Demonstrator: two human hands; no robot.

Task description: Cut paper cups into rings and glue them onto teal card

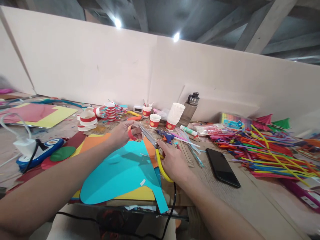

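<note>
My right hand is closed round the yellow handles of a pair of scissors, whose blades point up and left. My left hand pinches a curled red-and-white paper strip, and the blade tips reach close to it. Whether the blades touch the strip I cannot tell. Below both hands lies a large sheet of turquoise paper with a curved edge and a narrow tail. A small white scrap rests on it. Orange paper and yellow paper stick out from underneath.
At the back stand a stack of paper cups, a single cup and a water bottle. A phone and many coloured pipe cleaners are to the right. A power strip sits left. Cut cup strips lie behind my left arm.
</note>
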